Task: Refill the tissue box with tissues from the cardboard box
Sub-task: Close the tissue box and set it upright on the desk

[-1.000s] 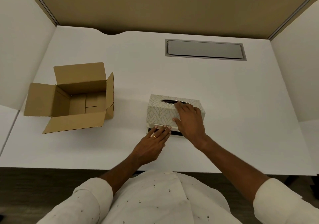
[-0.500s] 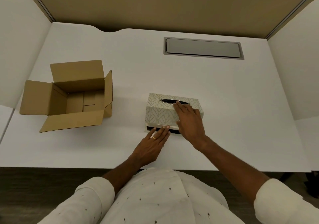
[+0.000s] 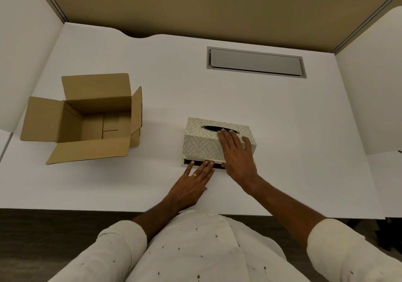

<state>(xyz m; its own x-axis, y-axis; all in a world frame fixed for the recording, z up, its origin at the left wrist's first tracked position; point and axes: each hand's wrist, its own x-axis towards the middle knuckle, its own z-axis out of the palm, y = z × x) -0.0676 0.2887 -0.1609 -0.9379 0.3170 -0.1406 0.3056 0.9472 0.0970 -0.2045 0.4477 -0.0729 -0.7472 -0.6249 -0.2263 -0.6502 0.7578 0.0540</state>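
Note:
A patterned cream tissue box (image 3: 202,144) with a dark oval slot on top stands in the middle of the white desk (image 3: 282,151). Its cover sits slightly raised at the near side, showing a dark gap above the base. My right hand (image 3: 236,153) lies flat over the box's near right part, fingertips at the slot. My left hand (image 3: 193,181) rests on the desk with its fingertips at that dark gap. The brown cardboard box (image 3: 87,118) stands open at the left, and no tissues show inside it.
A grey cable hatch (image 3: 255,62) is set into the desk at the back right. White partition walls close the left and right sides, a tan panel the back. The desk's near edge runs just in front of my body.
Both hands stay on the tissue box in nearly the same pose. The view has shifted slightly; the box has not visibly moved.

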